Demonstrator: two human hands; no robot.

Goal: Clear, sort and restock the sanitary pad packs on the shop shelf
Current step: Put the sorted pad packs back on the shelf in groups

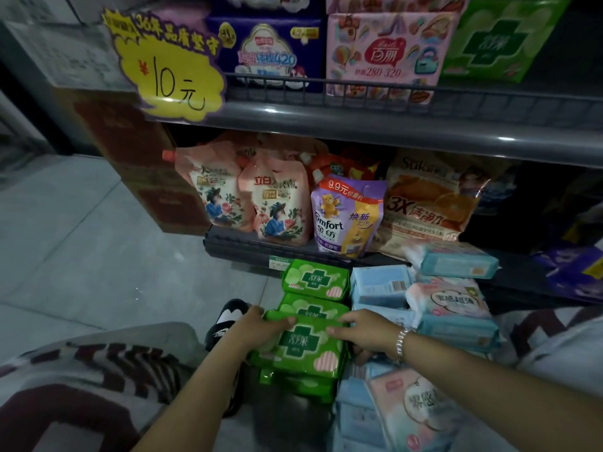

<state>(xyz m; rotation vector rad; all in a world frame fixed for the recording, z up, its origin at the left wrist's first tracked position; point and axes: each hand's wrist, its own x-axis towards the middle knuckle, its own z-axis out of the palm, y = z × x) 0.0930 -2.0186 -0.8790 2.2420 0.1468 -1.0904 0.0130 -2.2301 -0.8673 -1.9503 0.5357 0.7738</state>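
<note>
Gripping green pack (303,345) top edge, both hands' fingers (287,321) seemingly curled; floor (98,256) leftward.

A shop: a yellow price sign (176,76) hangs on grey shelving (391,125) stocked with packaged goods.

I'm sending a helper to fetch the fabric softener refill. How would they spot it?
Look at the lower shelf under the yellow price sign. Among the standing pouches, it is the purple Comfort pouch, between a pink floral pouch and an orange-printed bag. Only it shows a teddy bear.
</note>
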